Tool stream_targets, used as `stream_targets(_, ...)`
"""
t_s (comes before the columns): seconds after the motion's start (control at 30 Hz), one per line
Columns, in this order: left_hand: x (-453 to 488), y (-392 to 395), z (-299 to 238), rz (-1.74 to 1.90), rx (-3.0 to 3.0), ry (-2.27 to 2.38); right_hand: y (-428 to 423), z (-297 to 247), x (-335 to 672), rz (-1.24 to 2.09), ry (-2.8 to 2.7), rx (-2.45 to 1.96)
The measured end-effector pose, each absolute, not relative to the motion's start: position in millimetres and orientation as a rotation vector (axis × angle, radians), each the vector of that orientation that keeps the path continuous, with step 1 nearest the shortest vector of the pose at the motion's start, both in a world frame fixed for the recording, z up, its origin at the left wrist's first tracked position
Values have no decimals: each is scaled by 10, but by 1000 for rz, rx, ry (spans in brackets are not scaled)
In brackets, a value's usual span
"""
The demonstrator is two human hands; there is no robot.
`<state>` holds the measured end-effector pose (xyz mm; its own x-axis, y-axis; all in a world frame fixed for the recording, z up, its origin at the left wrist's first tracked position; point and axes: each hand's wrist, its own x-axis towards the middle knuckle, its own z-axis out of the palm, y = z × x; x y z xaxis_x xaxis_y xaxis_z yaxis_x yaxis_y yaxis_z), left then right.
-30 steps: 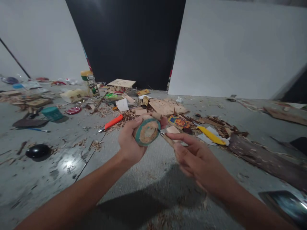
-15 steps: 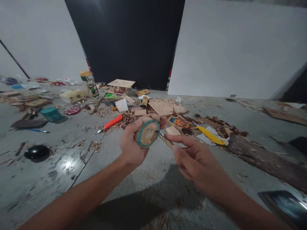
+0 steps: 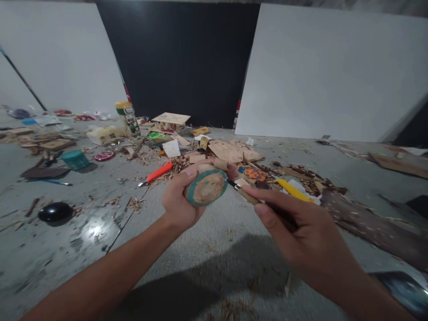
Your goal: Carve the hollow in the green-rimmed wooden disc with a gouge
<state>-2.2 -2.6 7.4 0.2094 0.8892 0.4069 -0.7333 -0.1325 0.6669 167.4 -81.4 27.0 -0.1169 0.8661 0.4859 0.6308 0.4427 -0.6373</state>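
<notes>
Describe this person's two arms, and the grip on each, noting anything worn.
The left forearm and right forearm are bare, no sleeve, watch or bracelet showing. The left grip and right grip are ungloved human hands with no visible rings.

The round piece [image 3: 207,187] showed a teal ring about a mottled tan middle with small teal flecks, and the slim tool [image 3: 245,194] beside it had a silvery collar on a tan handle. To the left were an orange-red cutter [image 3: 159,171] and a teal tub [image 3: 74,160]; to the right, a yellow handle [image 3: 293,191] and a disc [image 3: 249,173] patterned in blue, yellow and orange. Farthest off, a black panel [image 3: 187,58] stood between white ones above the grey floor [image 3: 207,236].
</notes>
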Motion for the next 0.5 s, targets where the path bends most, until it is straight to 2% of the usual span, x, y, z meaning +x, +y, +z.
stream_targets(0.5, -117, -76, 59, 1313, 1229, 195, -907, 315, 1612, 386, -1943, -1279)
